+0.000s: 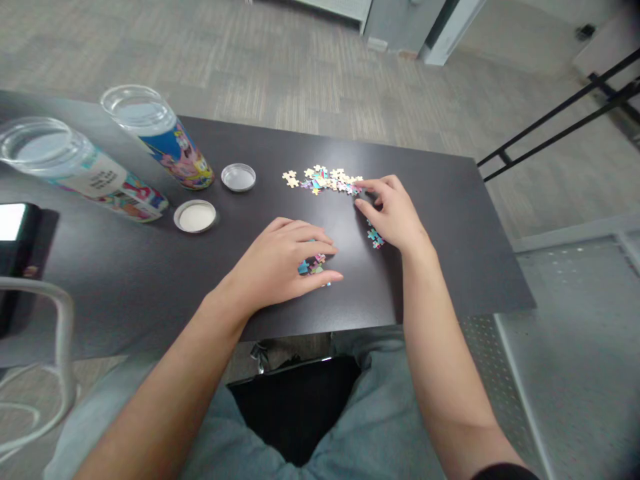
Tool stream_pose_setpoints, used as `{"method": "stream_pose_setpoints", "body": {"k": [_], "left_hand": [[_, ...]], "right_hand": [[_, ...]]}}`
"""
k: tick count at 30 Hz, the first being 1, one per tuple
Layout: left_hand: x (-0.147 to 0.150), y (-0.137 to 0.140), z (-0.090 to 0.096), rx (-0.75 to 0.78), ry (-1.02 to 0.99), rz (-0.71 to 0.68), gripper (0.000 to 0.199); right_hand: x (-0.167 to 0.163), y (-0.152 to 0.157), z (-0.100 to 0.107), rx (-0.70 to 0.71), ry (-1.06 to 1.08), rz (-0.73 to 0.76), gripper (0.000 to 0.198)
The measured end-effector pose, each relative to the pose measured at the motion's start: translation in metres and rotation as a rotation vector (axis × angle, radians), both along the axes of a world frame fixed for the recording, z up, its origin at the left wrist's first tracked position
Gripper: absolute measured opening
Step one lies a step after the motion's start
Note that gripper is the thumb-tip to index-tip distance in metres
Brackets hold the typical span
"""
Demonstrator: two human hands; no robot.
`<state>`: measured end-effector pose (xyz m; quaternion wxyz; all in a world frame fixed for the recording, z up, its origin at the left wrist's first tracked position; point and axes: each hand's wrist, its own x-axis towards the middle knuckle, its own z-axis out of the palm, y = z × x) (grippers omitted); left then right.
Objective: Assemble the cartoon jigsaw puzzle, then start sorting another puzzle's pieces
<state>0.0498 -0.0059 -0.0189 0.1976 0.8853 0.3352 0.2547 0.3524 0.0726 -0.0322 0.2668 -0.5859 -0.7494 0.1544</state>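
Note:
A pile of small jigsaw pieces (323, 180), some with their pale backs up and some coloured, lies near the far side of the dark table (455, 220). My right hand (395, 213) reaches to the pile's right end, thumb and fingers apart. A few teal pieces (375, 238) lie beneath that wrist, partly covered. Nearer to me, my left hand (283, 263) rests over a second group of coloured pieces (314, 265), its fingers spread around them. That hand hides part of this group.
Two clear-topped printed tubes (175, 147) (115, 180) stand at the left. Beside them lie two round lids (239, 178) (195, 217). A black object with a bright screen (17, 247) and a pale curved tube (63, 320) are at the far left. A black metal rail (555, 120) is off the table's right end.

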Motion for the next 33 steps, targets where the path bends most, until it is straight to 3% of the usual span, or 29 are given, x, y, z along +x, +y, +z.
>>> {"method": "stream_pose_setpoints", "body": {"k": [5, 10, 13, 21, 26, 33], "left_hand": [[-0.006, 0.005, 0.002, 0.041, -0.042, 0.034, 0.022], [-0.006, 0.006, 0.002, 0.079, -0.046, 0.058, 0.019], [-0.004, 0.006, 0.001, 0.095, -0.033, 0.072, 0.017], [-0.005, 0.006, 0.004, 0.125, -0.042, 0.088, 0.019], [-0.006, 0.006, 0.004, 0.116, -0.043, 0.094, 0.017], [-0.002, 0.006, 0.004, 0.083, -0.032, 0.085, 0.019]], "right_hand": [[0.004, 0.002, -0.004, 0.017, 0.068, -0.04, 0.033], [0.001, 0.01, -0.007, 0.02, 0.069, -0.059, 0.044], [-0.003, 0.016, -0.007, 0.007, 0.04, -0.044, 0.034], [0.003, 0.012, 0.002, -0.042, 0.036, -0.088, 0.015], [0.017, 0.002, 0.011, -0.086, -0.019, -0.139, 0.02], [-0.009, 0.006, 0.007, -0.001, 0.013, -0.087, 0.02]]}}
